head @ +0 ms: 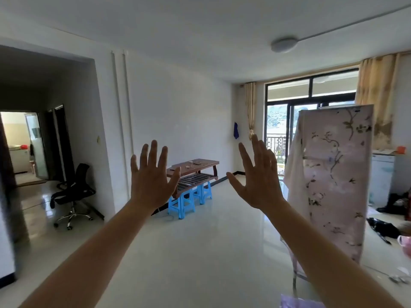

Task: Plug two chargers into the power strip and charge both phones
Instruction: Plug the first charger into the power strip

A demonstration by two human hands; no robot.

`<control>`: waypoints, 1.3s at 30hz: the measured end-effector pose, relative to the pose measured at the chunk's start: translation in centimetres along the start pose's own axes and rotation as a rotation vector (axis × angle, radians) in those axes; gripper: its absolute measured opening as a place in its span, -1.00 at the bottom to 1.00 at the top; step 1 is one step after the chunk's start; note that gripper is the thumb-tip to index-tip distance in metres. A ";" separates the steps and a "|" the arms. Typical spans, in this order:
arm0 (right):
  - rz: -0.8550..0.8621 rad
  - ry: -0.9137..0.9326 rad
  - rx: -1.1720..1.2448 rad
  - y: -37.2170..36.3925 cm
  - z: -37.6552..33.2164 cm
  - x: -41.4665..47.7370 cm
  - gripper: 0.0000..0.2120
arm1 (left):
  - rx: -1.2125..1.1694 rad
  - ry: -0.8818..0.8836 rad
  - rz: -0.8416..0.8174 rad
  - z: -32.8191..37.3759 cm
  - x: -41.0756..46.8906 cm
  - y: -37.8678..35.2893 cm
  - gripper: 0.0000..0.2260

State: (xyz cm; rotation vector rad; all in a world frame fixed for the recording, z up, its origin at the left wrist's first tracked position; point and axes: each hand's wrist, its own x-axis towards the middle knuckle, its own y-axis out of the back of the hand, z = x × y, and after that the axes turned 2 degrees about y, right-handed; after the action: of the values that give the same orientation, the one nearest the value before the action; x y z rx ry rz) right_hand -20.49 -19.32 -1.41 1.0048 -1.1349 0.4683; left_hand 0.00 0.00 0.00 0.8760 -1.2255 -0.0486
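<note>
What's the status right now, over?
Left hand open, empty. Right hand open, empty. Small items on brown wooden bench across room, unidentifiable. Glossy floor between.

small items on wooden bench [193,166] too distant to identify

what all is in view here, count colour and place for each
wooden table: one, reddish brown, by the far wall, resting on the stools, small unclear items on top
stools: at least two, blue, under the table
office chair: one, black, left by the doorway
floral cover: one, pale pink, draped over a tall object at right
curtains: two, beige, either side of the balcony window
ceiling lamp: one, white, upper right
left hand: one, raised, fingers spread, holding nothing
right hand: one, raised, fingers spread, holding nothing
</note>
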 end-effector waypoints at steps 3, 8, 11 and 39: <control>-0.022 0.001 -0.006 -4.3 1.0 1.3 -0.20 | 0.034 0.016 -0.021 -1.1 1.9 -3.2 -0.30; -0.093 -0.003 -0.019 -16.5 1.7 3.0 -0.21 | 0.074 -0.045 -0.010 -5.2 5.3 -12.0 -0.30; -0.165 0.009 -0.052 -25.4 1.8 4.9 -0.22 | 0.080 -0.026 -0.074 -8.6 7.7 -18.1 -0.29; -0.355 -0.114 -0.020 -94.7 25.5 30.6 -0.20 | 0.159 -0.146 -0.274 -17.9 53.4 -80.8 -0.36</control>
State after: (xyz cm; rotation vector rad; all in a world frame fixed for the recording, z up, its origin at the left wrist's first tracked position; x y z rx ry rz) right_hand 49.67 -93.72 -11.53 1.1986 -1.0303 0.1164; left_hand 68.24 -70.58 -7.57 1.1925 -1.2493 -0.2416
